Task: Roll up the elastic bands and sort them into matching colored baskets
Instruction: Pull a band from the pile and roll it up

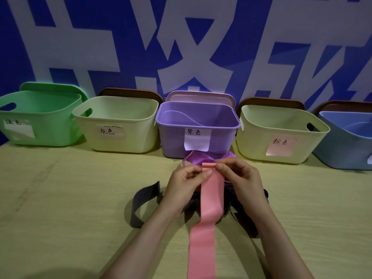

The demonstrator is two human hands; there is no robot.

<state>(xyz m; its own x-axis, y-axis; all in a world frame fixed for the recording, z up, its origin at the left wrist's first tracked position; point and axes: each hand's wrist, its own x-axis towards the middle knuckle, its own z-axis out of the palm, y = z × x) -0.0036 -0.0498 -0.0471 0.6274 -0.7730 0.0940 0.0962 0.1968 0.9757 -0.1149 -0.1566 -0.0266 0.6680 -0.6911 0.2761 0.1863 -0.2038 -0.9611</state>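
A long pink elastic band (207, 214) runs from the bottom edge up to the table's middle, its far end folded into a small roll. My left hand (185, 180) and my right hand (239, 176) pinch that rolled end from either side. A purple band (194, 159) lies just beyond the hands, in front of the purple basket (173, 135). Dark grey bands (145, 200) lie under the hands and forearms. The cream basket with a pink label (253, 146) stands right of the purple one.
Along the wall stand a green basket (46, 125), a cream basket with a grey label (138, 137) and a blue basket (342, 150) at the far right. Lids lean behind them. The wooden table (60, 208) stretches left and right of the bands.
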